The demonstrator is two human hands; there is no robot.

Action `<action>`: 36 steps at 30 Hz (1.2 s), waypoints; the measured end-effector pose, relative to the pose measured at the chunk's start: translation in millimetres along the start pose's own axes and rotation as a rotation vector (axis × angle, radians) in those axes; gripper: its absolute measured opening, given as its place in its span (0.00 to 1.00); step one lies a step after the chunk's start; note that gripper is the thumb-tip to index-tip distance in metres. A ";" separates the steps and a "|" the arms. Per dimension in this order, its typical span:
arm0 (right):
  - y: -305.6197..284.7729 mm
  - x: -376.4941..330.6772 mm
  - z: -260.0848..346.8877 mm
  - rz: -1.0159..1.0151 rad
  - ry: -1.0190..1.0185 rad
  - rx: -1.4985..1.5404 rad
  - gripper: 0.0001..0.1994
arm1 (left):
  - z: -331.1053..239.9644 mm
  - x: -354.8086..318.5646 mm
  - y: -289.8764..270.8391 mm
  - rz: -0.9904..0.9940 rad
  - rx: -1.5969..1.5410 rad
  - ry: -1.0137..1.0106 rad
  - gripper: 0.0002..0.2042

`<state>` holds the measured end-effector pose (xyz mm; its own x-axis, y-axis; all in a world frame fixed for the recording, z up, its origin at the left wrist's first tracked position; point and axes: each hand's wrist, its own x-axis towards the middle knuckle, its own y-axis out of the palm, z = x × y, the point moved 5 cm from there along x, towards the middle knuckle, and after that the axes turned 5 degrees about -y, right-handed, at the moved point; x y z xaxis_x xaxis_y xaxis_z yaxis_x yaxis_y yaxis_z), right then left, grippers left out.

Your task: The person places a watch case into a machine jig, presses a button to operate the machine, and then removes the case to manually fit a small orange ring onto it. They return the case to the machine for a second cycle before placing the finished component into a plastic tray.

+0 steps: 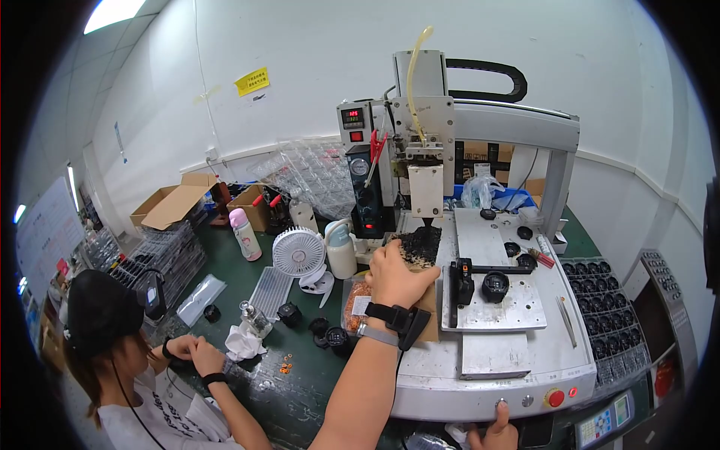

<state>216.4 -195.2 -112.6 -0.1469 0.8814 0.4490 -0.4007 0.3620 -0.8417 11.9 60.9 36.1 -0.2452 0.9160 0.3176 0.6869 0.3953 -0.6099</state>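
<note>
My left hand (401,277), with a black watch-like device and a grey strap at its wrist, reaches over a piece of cardboard (429,324). Thumb and fingers seem closed about its sides; part of the grip is hidden. Thick black smears (420,244) cover its far end, beneath the machine's nozzle (427,221). At the machine's front edge my right hand (496,435) has one finger stretched up against a push button (501,403). The thumb stands apart, and nothing shows in that hand. Right of the cardboard, a round black part (495,286) sits on a metal fixture plate (491,321).
A red stop button (555,397) and tweezers (566,321) are on the machine's right. Trays of black parts (600,300) stand beyond. Left are a white fan (298,253), a spray bottle (341,255) and loose black parts (337,339). A co-worker (120,352) sits at the left.
</note>
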 end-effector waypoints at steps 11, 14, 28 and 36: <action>0.4 0.7 2.4 -0.007 0.000 0.005 0.44 | -0.4 -1.4 -1.2 -0.002 -0.001 0.011 0.42; 1.5 0.1 1.3 -0.002 0.007 0.011 0.44 | 0.5 -0.4 -0.3 -0.009 0.001 0.018 0.42; 1.7 -0.3 0.3 0.003 0.013 0.031 0.45 | 2.2 0.5 0.0 -0.016 -0.014 0.009 0.42; 0.6 0.6 1.1 -0.019 -0.007 0.015 0.44 | 3.2 1.4 0.0 -0.007 -0.017 0.000 0.42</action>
<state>215.1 -194.8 -112.5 -0.1460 0.8722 0.4669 -0.4170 0.3737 -0.8285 9.4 62.4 34.2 -0.2501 0.9133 0.3213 0.6967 0.4002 -0.5953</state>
